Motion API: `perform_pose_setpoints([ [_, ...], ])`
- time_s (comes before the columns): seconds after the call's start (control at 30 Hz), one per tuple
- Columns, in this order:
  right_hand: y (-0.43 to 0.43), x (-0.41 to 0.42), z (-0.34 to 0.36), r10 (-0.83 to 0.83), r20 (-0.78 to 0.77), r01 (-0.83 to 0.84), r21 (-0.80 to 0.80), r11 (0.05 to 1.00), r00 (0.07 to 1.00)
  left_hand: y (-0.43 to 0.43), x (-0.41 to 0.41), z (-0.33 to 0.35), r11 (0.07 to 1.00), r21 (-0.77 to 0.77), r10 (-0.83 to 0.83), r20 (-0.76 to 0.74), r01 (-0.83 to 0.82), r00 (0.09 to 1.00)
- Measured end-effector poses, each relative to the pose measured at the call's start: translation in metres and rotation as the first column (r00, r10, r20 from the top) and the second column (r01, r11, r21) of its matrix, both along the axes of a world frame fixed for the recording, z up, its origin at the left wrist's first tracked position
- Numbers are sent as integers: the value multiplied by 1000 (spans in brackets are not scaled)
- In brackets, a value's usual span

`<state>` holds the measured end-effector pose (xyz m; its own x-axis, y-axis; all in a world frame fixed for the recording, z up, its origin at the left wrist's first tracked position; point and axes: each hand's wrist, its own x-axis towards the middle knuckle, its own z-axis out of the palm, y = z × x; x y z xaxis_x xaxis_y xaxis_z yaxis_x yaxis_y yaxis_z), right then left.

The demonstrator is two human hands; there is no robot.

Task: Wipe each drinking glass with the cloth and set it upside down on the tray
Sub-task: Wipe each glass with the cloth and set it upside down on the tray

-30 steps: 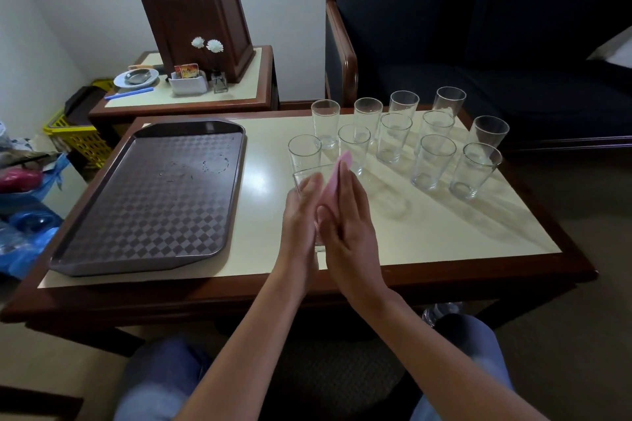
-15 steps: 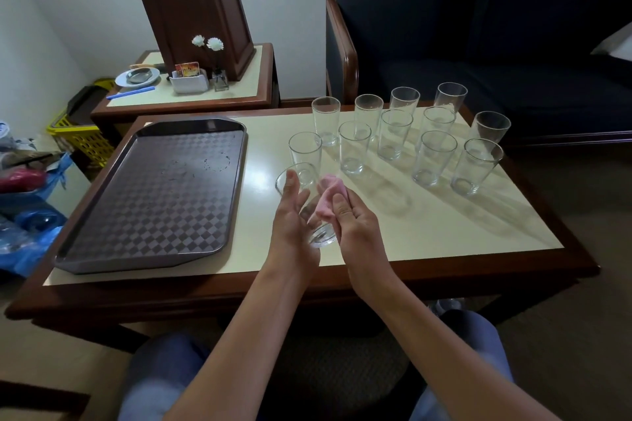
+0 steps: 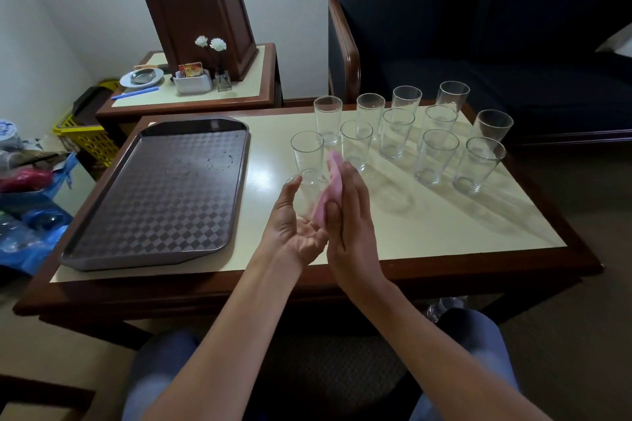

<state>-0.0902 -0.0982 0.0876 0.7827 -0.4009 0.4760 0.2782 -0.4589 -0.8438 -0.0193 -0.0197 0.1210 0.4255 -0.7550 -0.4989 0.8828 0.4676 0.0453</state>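
The tray (image 3: 154, 202) lies along the tabletop's (image 3: 444, 225) left edge. Near the front edge, the left hand (image 3: 294, 232) cradles a clear glass (image 3: 305, 196), thumb along its side and fingers hidden. The glass's outline is faint. The right hand (image 3: 352, 215) presses the pink cloth (image 3: 333, 178) flat against it, thumb pinning the cloth. Upright glasses (image 3: 436, 155) crowd the far right corner.

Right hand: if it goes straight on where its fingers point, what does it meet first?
Probably the clear drinking glass standing upright just beyond the right hand and its pink cloth; depth is unclear.
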Motion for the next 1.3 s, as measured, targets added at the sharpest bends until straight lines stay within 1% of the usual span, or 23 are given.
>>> perform_pose_setpoints([
  [0.03,-2,1,-3,12,14,-11,-56,998,1000,0,-1,0,1000,10,1,9,-1,1000],
  [0.07,-4,1,-6,22,25,-20,-71,997,999,-1,-1,-1,999,30,10,32,-11,999],
  [0.1,-4,1,-7,26,41,-24,-41,999,999,-2,-2,1,998,47,33,61,-36,998],
  [0.13,-3,1,-8,14,54,-16,32,999,998,-4,-3,3,995,73,65,115,-74,991],
  [0.17,0,0,-4,-4,54,-4,147,989,999,-6,-6,6,987,111,91,185,-113,979],
  [0.2,2,0,0,-15,38,3,285,958,999,-8,-7,8,971,179,105,265,-156,958],
  [0.23,5,0,5,-14,14,7,423,906,1000,-9,-9,8,941,270,102,348,-203,932],
  [0.3,4,6,11,-9,-88,61,613,788,996,-10,-12,4,849,431,46,517,-306,855],
  [0.37,-1,12,15,51,-199,107,707,699,979,-9,-13,0,777,488,-4,636,-398,772],
  [0.43,-5,16,19,113,-256,134,775,618,960,-5,-12,-6,731,478,-8,720,-487,694],
  [0.5,-7,16,19,138,-301,172,803,571,944,0,-11,-10,667,494,-87,796,-559,599],
  [0.57,-8,17,14,135,-367,220,771,598,920,2,-13,-13,622,527,-201,822,-579,533],
  [0.6,-7,17,10,129,-391,238,757,608,911,3,-15,-14,615,540,-222,817,-574,531],
  [0.67,-2,19,4,110,-421,273,744,610,901,5,-16,-17,637,542,-192,800,-548,568],
  [0.7,1,21,2,89,-440,292,720,629,893,6,-16,-16,660,529,-153,790,-533,594],
  [0.73,4,22,1,60,-470,313,672,671,880,7,-15,-17,675,519,-123,780,-524,614],
  [0.8,10,24,-3,-13,-514,338,544,768,858,13,-14,-17,669,536,-115,758,-514,642],
  [0.87,15,26,-8,-28,-502,305,478,824,864,23,-14,-18,649,581,-100,706,-491,701],
  [0.97,24,30,-12,30,-453,187,427,885,891,47,-8,-15,651,610,-16,605,-451,796],
  [1.07,28,39,-16,15,-380,109,303,947,925,77,6,-11,676,572,54,589,-463,806],
  [1.13,28,48,-19,-7,-343,68,165,984,939,97,19,-5,677,563,59,601,-474,797],
  [1.2,27,62,-28,11,-329,-9,8,1000,944,116,35,-1,640,603,-21,633,-476,774],
  [1.3,29,92,-54,55,-362,-132,-190,973,931,139,67,5,467,731,-312,663,-498,681],
])
